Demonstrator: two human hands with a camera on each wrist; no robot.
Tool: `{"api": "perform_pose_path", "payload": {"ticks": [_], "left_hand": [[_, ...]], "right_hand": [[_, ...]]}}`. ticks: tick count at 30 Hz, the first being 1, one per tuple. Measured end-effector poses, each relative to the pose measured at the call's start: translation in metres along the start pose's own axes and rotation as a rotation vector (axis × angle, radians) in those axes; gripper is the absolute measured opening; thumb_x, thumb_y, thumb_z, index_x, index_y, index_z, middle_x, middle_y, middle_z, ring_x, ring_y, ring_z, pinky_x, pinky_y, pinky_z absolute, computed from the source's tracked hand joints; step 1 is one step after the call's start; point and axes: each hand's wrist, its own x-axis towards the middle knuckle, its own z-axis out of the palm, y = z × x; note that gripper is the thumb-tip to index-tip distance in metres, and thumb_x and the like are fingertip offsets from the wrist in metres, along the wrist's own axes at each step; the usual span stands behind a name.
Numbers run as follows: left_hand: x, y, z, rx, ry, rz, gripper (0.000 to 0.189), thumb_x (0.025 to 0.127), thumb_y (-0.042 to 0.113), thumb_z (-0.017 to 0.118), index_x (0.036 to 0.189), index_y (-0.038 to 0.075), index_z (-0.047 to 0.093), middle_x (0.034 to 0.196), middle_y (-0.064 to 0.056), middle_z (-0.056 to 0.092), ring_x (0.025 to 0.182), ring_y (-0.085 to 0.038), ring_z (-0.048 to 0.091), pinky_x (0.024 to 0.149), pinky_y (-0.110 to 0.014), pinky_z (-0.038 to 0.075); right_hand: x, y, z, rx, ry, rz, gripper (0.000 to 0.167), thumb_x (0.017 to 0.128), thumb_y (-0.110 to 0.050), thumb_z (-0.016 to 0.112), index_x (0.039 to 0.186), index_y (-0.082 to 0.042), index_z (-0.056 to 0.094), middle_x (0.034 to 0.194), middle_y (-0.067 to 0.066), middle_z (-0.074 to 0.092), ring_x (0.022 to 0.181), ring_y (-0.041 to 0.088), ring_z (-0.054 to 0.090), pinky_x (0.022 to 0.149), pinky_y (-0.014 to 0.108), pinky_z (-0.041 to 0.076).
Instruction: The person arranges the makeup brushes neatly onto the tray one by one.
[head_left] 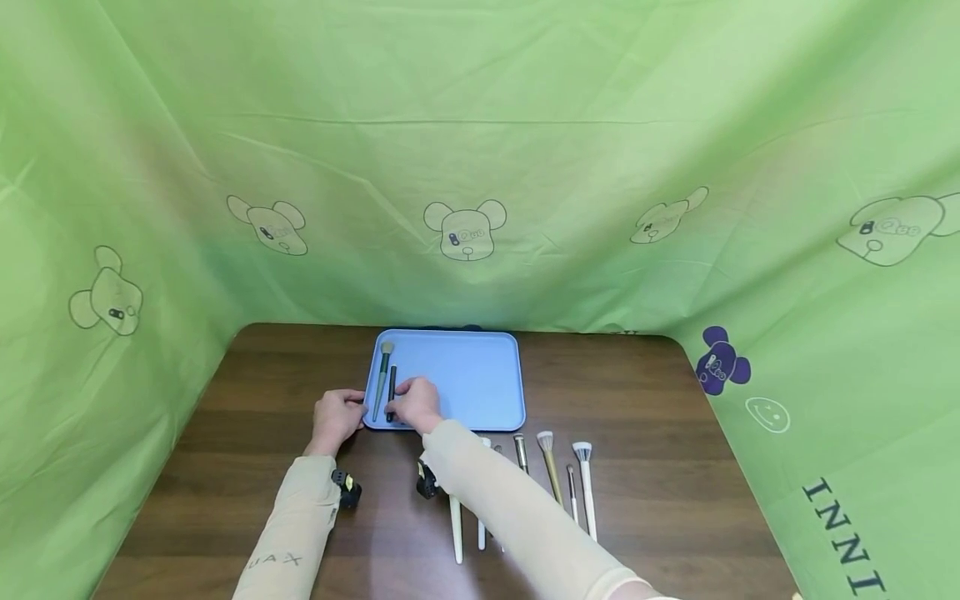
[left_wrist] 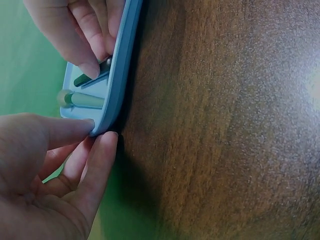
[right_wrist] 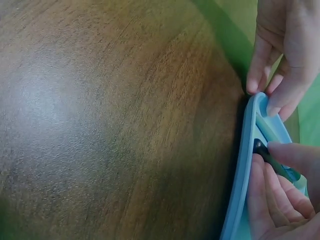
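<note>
A light blue tray [head_left: 472, 367] lies at the far side of the wooden table. My left hand [head_left: 337, 418] pinches its near left corner between thumb and fingers; the left wrist view shows the thumb over the rim [left_wrist: 116, 95]. Inside the tray, along the left side, lies a green-handled makeup brush [head_left: 382, 379] with its bristles toward the back. Just to its right is a slim black stick [head_left: 393, 379], roughly parallel to the brush. My right hand [head_left: 417, 403] pinches this stick near its front end, low over the tray, as the right wrist view also shows [right_wrist: 270, 159].
In front of the tray lie several makeup brushes, among them a white one [head_left: 586, 483], a gold-handled one [head_left: 551, 467] and a pale-handled one [head_left: 456, 529]. My right sleeve [head_left: 510, 508] crosses above some of them. Green cloth [head_left: 465, 150] hangs around the table [head_left: 615, 392].
</note>
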Motion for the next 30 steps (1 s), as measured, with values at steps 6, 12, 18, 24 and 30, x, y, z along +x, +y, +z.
{"api": "perform_pose_path", "payload": {"ticks": [6, 12, 18, 24, 30], "left_hand": [[-0.001, 0.000, 0.000, 0.006, 0.004, 0.016, 0.028, 0.091, 0.004, 0.068, 0.118, -0.005, 0.073, 0.096, -0.017, 0.075, 0.059, -0.012, 0.065, 0.054, -0.023, 0.052], [0.000, 0.000, -0.001, 0.011, 0.013, 0.015, 0.028, 0.092, 0.004, 0.068, 0.118, -0.005, 0.073, 0.098, -0.017, 0.075, 0.059, -0.011, 0.065, 0.055, -0.023, 0.052], [0.000, 0.001, -0.001, 0.015, 0.017, 0.025, 0.028, 0.091, 0.004, 0.068, 0.117, -0.004, 0.073, 0.095, -0.016, 0.075, 0.058, -0.011, 0.065, 0.054, -0.023, 0.052], [-0.001, 0.000, -0.001, 0.023, 0.030, 0.060, 0.028, 0.088, 0.002, 0.069, 0.115, -0.006, 0.073, 0.090, -0.016, 0.076, 0.056, -0.012, 0.066, 0.052, -0.021, 0.051], [-0.001, 0.002, -0.002, 0.026, 0.022, 0.047, 0.028, 0.089, 0.003, 0.069, 0.116, -0.006, 0.073, 0.083, -0.013, 0.075, 0.055, -0.011, 0.065, 0.053, -0.023, 0.050]], "right_hand": [[0.008, 0.002, 0.004, -0.020, 0.019, 0.025, 0.029, 0.081, -0.007, 0.086, 0.106, -0.002, 0.073, 0.066, 0.000, 0.066, 0.051, 0.010, 0.064, 0.055, 0.023, 0.053], [0.015, 0.004, 0.007, -0.001, 0.023, 0.049, 0.028, 0.080, -0.009, 0.087, 0.104, -0.004, 0.073, 0.066, -0.001, 0.065, 0.051, 0.011, 0.064, 0.055, 0.025, 0.054], [0.015, 0.003, 0.008, -0.010, 0.023, 0.051, 0.028, 0.081, -0.010, 0.087, 0.104, -0.004, 0.073, 0.065, -0.001, 0.065, 0.051, 0.010, 0.064, 0.056, 0.025, 0.054], [0.013, 0.001, 0.003, -0.018, 0.022, 0.022, 0.029, 0.082, -0.011, 0.086, 0.106, -0.001, 0.074, 0.068, -0.001, 0.065, 0.053, 0.010, 0.064, 0.058, 0.025, 0.055], [0.008, -0.001, -0.004, -0.036, 0.000, -0.003, 0.030, 0.083, -0.014, 0.085, 0.109, -0.001, 0.075, 0.060, -0.003, 0.065, 0.052, 0.009, 0.064, 0.060, 0.024, 0.054]]}}
